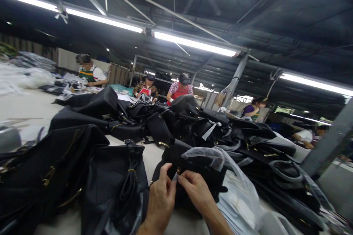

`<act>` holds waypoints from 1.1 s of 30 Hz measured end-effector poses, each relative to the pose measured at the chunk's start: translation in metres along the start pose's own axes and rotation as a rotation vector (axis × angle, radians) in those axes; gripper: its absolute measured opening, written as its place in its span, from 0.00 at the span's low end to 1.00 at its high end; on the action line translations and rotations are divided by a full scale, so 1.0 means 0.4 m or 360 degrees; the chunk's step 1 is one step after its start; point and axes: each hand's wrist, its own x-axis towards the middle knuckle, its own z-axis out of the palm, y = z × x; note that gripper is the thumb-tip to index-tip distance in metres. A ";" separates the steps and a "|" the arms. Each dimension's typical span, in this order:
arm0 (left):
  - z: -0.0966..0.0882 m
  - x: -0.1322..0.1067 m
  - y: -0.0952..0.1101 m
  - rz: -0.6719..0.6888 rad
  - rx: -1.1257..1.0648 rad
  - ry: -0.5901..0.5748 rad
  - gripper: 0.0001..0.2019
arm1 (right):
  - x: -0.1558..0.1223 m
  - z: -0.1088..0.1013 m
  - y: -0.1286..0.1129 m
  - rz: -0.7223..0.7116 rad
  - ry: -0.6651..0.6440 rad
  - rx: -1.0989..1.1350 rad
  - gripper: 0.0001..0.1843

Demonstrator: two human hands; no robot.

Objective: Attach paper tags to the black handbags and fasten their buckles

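Observation:
A black leather bag (193, 170) lies on the table right in front of me, with a clear plastic wrapper (237, 187) draped over its right side. My left hand (161, 200) grips the bag's near edge with fingers curled. My right hand (194, 187) pinches a small gold metal fitting (178, 171) on the bag between thumb and forefinger. Both hands meet at that fitting.
Many black bags (110, 183) with gold hardware are heaped across the long table (30, 108), left, centre and right. Several other people sit working at the far end (180, 88) and right side. A grey post (328, 147) slants at the right. White plastic piles lie at the far left.

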 end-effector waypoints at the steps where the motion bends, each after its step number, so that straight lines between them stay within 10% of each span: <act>1: -0.002 0.000 0.000 0.0061 -0.0011 -0.0017 0.18 | 0.001 0.000 0.003 0.0002 0.0007 -0.0002 0.16; 11: -0.001 0.016 -0.001 -0.0232 -0.0208 -0.0144 0.15 | 0.000 -0.008 0.016 0.0089 -0.0058 0.0171 0.14; 19: 0.002 0.010 0.004 -0.0158 -0.0153 -0.0048 0.15 | -0.035 -0.047 -0.021 0.0373 -0.0512 0.0873 0.17; 26: 0.003 0.011 0.003 -0.0176 -0.0270 -0.0081 0.17 | -0.021 -0.027 -0.002 0.0437 -0.0315 0.0523 0.14; 33: 0.016 0.016 -0.001 -0.0637 -0.0804 -0.0172 0.24 | 0.006 0.029 0.042 0.0358 -0.0191 0.0455 0.14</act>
